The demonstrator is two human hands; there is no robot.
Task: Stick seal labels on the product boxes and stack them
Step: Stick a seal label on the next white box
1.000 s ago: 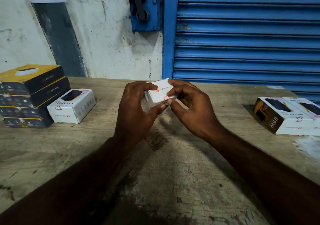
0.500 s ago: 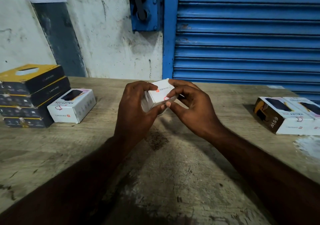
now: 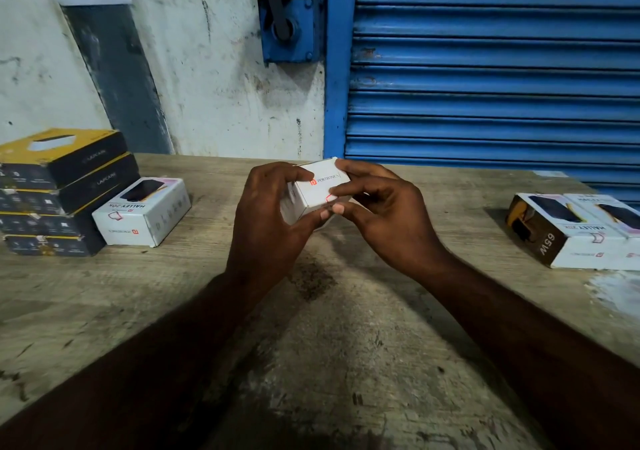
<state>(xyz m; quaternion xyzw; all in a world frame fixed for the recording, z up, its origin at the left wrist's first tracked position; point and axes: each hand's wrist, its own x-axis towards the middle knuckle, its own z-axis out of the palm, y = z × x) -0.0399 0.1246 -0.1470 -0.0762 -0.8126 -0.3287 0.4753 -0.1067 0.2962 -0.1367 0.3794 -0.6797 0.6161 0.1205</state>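
Sealing step: my left hand (image 3: 266,214) grips the small white cardboard box (image 3: 320,190) above the worn wooden table (image 3: 346,345); right hand (image 3: 384,214) pinches the red-edged seal label (image 3: 329,197) at its corner. Next, probably: press flat, then stack.

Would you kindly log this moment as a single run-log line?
left hand: grips white box | right hand: pinches its edge at red mark | table left: dark box stack | table right: two boxes
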